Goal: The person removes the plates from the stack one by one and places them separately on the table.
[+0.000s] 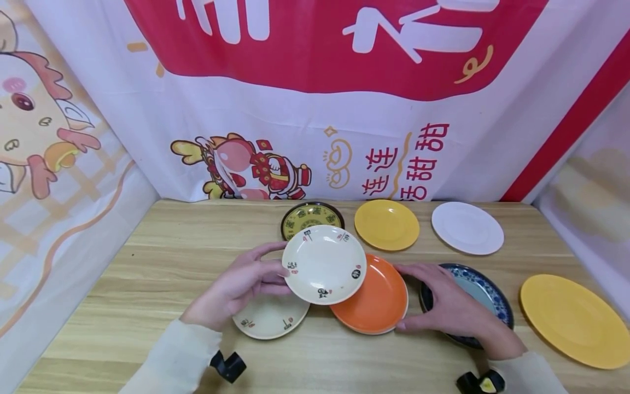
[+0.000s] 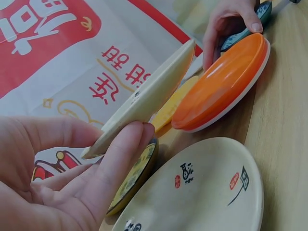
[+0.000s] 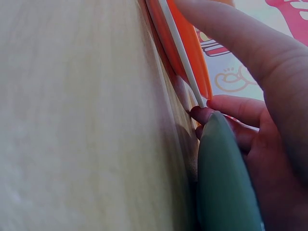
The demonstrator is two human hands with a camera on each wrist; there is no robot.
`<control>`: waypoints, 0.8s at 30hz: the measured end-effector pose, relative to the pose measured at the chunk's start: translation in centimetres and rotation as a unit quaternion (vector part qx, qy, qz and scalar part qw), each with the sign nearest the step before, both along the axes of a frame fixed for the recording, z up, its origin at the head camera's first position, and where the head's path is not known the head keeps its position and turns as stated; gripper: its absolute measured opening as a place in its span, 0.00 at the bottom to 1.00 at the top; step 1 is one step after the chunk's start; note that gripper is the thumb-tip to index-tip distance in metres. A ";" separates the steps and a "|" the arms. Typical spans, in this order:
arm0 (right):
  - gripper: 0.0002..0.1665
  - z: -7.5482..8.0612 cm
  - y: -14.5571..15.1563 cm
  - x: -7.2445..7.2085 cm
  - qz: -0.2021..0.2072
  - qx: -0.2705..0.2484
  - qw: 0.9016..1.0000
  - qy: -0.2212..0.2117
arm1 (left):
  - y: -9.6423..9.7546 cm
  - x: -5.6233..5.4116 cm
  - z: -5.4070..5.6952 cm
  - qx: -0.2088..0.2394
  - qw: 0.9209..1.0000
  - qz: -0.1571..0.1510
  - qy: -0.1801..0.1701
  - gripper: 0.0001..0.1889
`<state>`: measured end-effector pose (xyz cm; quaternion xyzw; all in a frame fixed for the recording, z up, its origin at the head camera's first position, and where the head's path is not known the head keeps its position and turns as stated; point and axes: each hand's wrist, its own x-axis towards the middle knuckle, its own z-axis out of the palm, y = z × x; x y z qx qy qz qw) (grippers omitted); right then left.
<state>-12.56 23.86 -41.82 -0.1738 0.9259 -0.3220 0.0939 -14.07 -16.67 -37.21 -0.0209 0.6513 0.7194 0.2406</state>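
Observation:
My left hand pinches the left rim of a small cream plate with black and red characters, thumb above and fingers beneath. It is raised and tilted in the left wrist view, and overlaps an orange plate in the head view. At the orange plate's right side, my right hand grips the rim between spread thumb and fingers. A white edge shows right under the orange plate. In the right wrist view, fingertips sit at that white edge. Below my left hand lies a larger cream plate with similar characters.
A dark-rimmed blue patterned plate lies partly under my right hand. Along the back stand a yellow-green patterned plate, a yellow plate and a white plate. A large yellow plate lies at the right of the wooden table.

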 end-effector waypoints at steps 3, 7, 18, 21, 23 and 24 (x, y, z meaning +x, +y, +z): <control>0.58 0.0 0.0 0.0 0.001 0.003 1.000 -0.002 | -0.3 0.0 0.1 0.001 1.000 0.010 -0.005 0.42; 0.58 0.0 0.1 0.1 0.001 0.002 1.000 -0.001 | -0.7 0.0 0.0 0.003 1.000 0.016 -0.007 0.41; 0.58 0.1 0.0 0.0 0.001 0.003 1.000 -0.005 | -1.4 -0.1 0.0 0.002 0.999 0.035 -0.002 0.40; 0.58 0.1 0.0 0.0 0.001 0.003 1.000 -0.006 | -1.8 -0.1 0.1 0.007 0.999 0.048 -0.003 0.39; 0.58 0.0 0.0 0.0 0.002 0.001 1.000 -0.006 | -2.1 -0.1 0.2 0.007 0.998 0.055 -0.003 0.39; 0.57 0.0 0.0 0.0 0.002 0.001 1.000 -0.006 | -2.3 -0.1 0.2 0.005 0.998 0.056 -0.002 0.39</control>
